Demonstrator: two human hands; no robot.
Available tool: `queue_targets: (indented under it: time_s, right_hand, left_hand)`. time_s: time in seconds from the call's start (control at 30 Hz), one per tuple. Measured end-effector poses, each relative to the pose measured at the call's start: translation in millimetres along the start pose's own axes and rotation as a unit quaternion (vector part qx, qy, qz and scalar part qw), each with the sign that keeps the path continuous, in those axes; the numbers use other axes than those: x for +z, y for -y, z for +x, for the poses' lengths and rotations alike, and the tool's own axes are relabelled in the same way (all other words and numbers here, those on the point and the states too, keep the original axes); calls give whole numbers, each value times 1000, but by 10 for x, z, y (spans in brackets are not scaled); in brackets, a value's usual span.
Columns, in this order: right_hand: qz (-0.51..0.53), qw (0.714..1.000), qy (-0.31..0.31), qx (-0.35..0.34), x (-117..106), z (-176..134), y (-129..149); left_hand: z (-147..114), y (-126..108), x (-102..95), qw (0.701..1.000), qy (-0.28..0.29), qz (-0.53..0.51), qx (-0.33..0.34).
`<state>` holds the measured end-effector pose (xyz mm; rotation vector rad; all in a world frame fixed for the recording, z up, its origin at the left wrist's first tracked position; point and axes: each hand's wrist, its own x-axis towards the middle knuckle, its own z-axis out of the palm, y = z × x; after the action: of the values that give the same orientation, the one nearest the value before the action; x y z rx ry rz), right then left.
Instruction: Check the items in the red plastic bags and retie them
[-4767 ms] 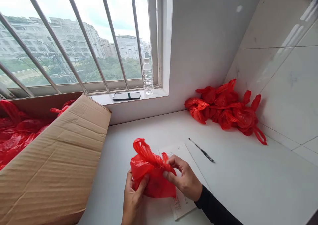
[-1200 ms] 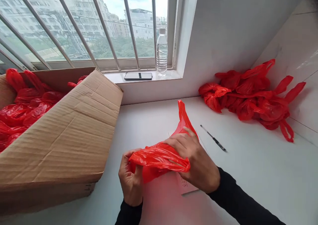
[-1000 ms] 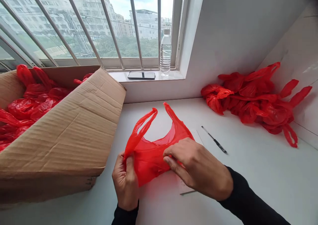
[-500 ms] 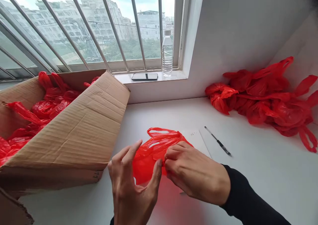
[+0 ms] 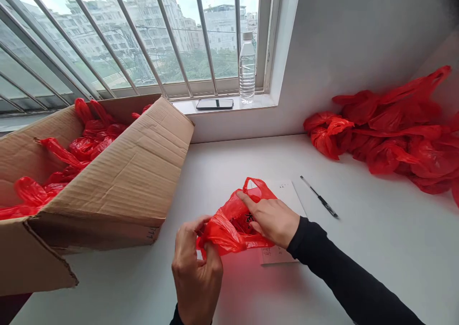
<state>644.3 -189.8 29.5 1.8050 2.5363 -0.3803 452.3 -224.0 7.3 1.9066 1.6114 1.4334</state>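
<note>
A thin red plastic bag (image 5: 225,219) lies over the white tabletop in front of me, its mouth spread and one handle loop standing at the far side. My left hand (image 5: 198,267) pinches the bag's near left edge between thumb and fingers. My right hand (image 5: 274,219) rests at the bag's opening, index finger stretched along the far rim and thumb apart. Dark printed marks show inside the bag, between the hands. Partly under the bag and right hand is a white sheet of paper (image 5: 292,193) with handwriting.
A cardboard box (image 5: 143,167) holding several red bags (image 5: 96,138) stands at left. A black pen (image 5: 319,198) lies right of the paper. More red bags (image 5: 394,133) are heaped by the wall. On the windowsill are a phone (image 5: 215,104) and a water bottle (image 5: 247,69).
The bag's mouth has been spread open. My left hand has closed on its left edge, and my right hand has gone from a clenched grip to extended fingers at the opening. The view has shifted slightly.
</note>
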Motion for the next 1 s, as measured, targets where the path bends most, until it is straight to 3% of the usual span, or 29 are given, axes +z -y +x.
queue_targets:
  time_s: [0.13,0.23,0.37,0.5,0.57,0.67,0.83,1.0]
  right_hand:
    - [36,998,3,-42,4,25,35]
    - [12,998,41,-43,43,59,34]
    - [2,999,40,-21,92,93,16]
    - [3,1000,23,-9,84,92,6]
    - [7,1000,12,-10,70,82,-2]
    - [10,1000,-5,-13,49,74,-14]
    - [10,1000,-18,-24,46,91,-10]
    - [8,999,-10,-33,129,107,-8]
  left_hand:
    - [-6,-37,-55,998,16,-44,29]
    - [-18,-20,-134,992,56,-107,-29]
    - [-28,-41,-192,954,162,-228,-105]
    - [12,-126,-158,965,190,-164,-73]
    - [35,-148,-139,976,176,-118,-57]
    - [51,-138,-142,980,133,-107,-98]
    - [31,-87,-178,959,45,-193,-202]
    - [-42,-70,-158,936,6,-281,-214]
